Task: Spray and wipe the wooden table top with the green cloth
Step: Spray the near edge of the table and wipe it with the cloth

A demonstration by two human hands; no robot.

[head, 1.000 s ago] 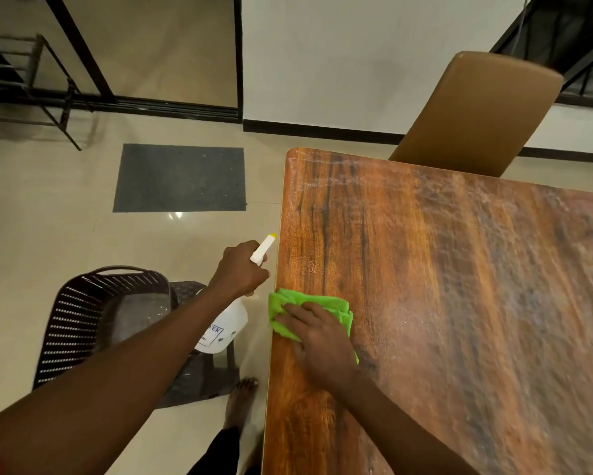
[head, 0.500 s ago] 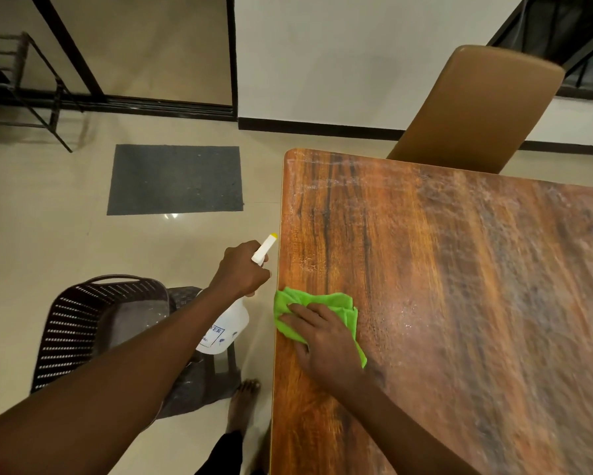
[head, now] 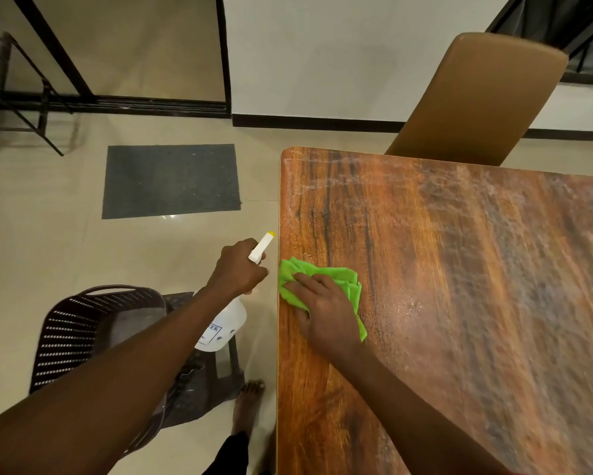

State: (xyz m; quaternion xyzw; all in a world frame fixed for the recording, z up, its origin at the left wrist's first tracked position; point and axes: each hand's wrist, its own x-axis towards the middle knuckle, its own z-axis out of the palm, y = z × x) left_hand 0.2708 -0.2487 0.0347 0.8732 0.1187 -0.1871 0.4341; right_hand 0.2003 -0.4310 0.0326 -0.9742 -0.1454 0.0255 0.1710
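Smeared wooden table, crumpled green cloth

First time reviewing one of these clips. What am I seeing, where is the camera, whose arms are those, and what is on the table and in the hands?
No machine: a person works bare-handed, and one wide-angle camera on their head looks forward and down, so both arms enter from below. The left hand grips a white spray bottle just off the left edge of the wooden table top. The right hand presses a green cloth onto the wood near that edge; whitish streaks show on the surface. A tan chair stands at the far side; a dark plastic chair and a grey mat are on the floor.
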